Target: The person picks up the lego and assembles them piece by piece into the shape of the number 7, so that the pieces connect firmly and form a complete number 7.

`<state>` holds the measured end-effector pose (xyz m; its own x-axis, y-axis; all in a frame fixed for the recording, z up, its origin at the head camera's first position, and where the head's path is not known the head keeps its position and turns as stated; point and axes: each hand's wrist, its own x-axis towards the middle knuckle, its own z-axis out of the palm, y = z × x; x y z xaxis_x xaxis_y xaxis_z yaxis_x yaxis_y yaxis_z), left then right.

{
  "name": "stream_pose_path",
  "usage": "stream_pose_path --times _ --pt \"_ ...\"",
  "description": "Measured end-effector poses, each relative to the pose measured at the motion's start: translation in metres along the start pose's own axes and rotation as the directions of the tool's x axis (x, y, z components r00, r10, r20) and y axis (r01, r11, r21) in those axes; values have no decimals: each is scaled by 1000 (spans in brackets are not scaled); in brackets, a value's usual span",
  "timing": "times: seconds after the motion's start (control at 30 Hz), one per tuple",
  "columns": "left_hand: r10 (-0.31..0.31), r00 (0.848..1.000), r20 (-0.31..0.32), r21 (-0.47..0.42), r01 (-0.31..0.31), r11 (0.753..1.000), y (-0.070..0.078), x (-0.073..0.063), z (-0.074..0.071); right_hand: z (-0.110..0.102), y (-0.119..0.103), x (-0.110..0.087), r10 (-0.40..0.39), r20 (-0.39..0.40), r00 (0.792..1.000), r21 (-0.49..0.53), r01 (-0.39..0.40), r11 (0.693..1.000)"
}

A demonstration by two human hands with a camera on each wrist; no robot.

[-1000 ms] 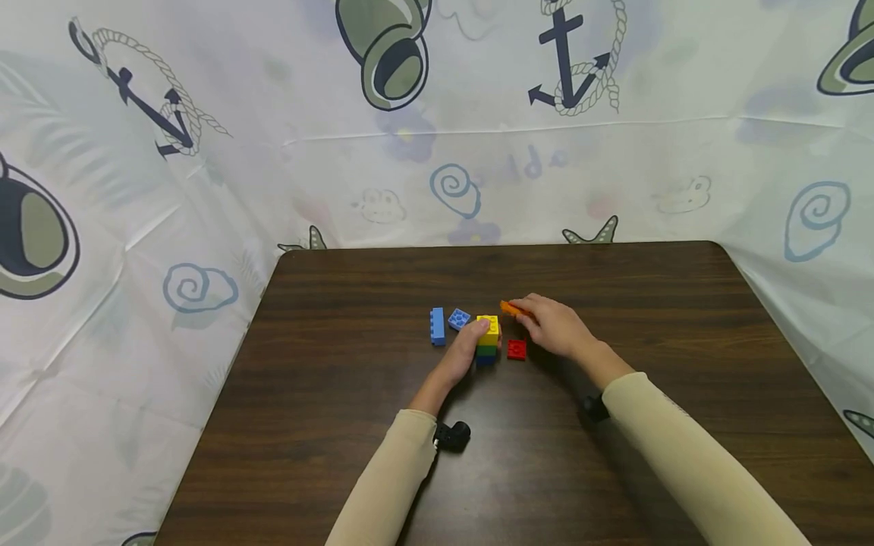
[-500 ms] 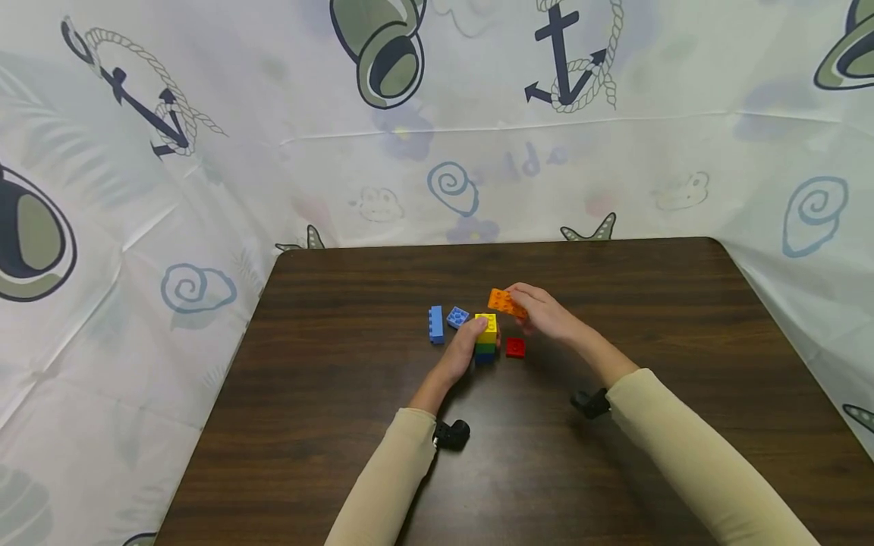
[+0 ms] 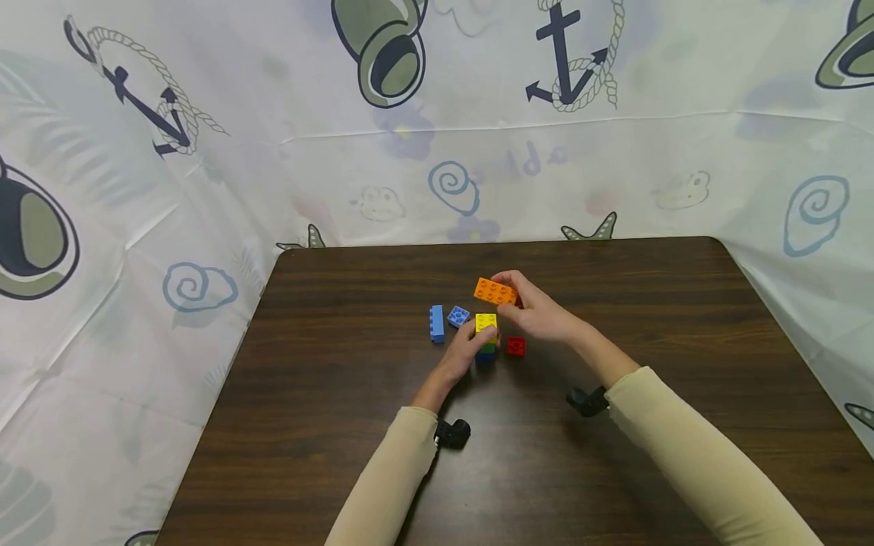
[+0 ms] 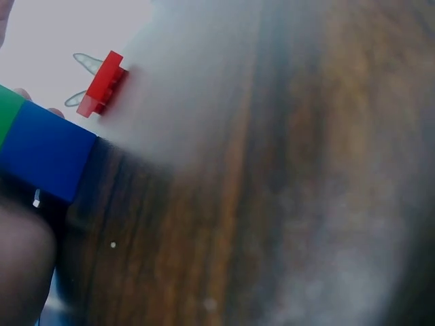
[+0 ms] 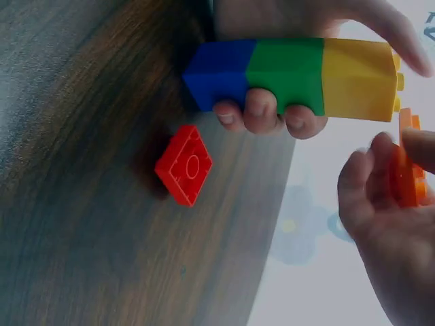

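Observation:
My left hand (image 3: 460,355) grips an upright stack of toy building bricks on the table. Yellow (image 3: 485,321) is on top, green (image 5: 285,71) in the middle and dark blue (image 5: 219,73) at the bottom. In the right wrist view, its fingertips curl round the stack's side. My right hand (image 3: 545,312) pinches the right end of an orange brick (image 3: 493,291), held above and just beyond the stack, apart from its top studs in the right wrist view. A small red brick (image 3: 516,346) lies right of the stack, its hollow underside showing in the right wrist view.
Left of the stack, a long light-blue brick (image 3: 437,324) lies on its side, with a shorter blue brick (image 3: 458,316) close by. Everything stands on a dark wooden table (image 3: 328,394). A patterned cloth (image 3: 410,174) hangs behind its far edge.
My right hand has raised the orange brick and carried it left, turning its studded face into view. My left thumb has slid slightly lower on the stack, which stays in place.

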<state>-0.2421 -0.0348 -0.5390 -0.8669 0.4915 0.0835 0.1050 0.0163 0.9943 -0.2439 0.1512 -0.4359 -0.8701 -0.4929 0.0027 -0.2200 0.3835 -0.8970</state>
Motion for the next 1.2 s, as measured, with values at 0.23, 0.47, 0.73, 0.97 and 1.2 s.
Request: stream_pose_path --times 0.23,0.47,0.73,0.97,1.2 --pt "36 999 -30 77 -33 996 -6 2 5 3 -1 -5 -124 -7 992 -125 122 985" --pt "17 998 -52 52 -15 999 1 0 5 9 3 -8 -184 86 979 -113 193 975" --pt "50 998 -41 15 -49 999 26 -9 7 13 2 -9 -183 143 973 -126 202 971" --pt "30 999 -44 12 -30 999 26 -10 7 11 -1 -9 -156 160 975 -229 191 955" --pt "33 998 -46 20 -32 999 26 -9 7 8 -7 -9 -149 188 971 -301 201 932"
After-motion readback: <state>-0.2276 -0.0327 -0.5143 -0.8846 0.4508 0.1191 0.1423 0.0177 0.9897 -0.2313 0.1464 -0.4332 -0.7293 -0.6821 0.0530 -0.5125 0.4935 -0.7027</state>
